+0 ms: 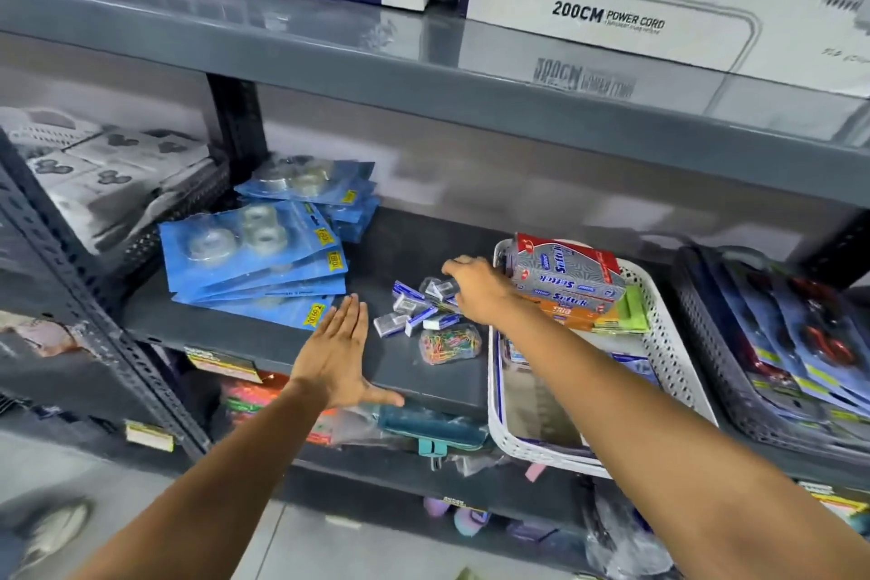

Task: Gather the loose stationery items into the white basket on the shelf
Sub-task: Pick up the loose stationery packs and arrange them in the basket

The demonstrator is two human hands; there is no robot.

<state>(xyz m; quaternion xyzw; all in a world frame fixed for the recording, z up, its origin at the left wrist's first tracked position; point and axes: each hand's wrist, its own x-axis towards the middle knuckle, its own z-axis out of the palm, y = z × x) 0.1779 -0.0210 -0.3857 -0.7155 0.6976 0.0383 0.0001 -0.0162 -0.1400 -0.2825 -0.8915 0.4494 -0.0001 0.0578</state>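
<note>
Both your arms reached in from the bottom edge toward the grey shelf (414,372). Your left hand (336,356) lay flat and open, fingers together and pointing away, thumb spread along the shelf's front lip, holding nothing. Just right of it sat a clear bag of coloured clips (449,344), and beyond that a loose scatter of small staple boxes (414,313), blue and white, some on their sides. Your right hand (475,287) was over the far side of that scatter, fingers curled down onto a small clear packet (440,286); I could not tell whether you had it pinched or were only touching it. The white basket (668,353) stood just right of the pile, its near end jutting past the shelf edge, your right forearm crossing over it. At its far end lay stacked pen boxes (572,278), the top one tilted, with a green pad (628,313) beside them. Farther left, blue tape packs (256,259) fanned across the shelf, more stacked behind them. A dark basket (706,297) stood at the right.
</note>
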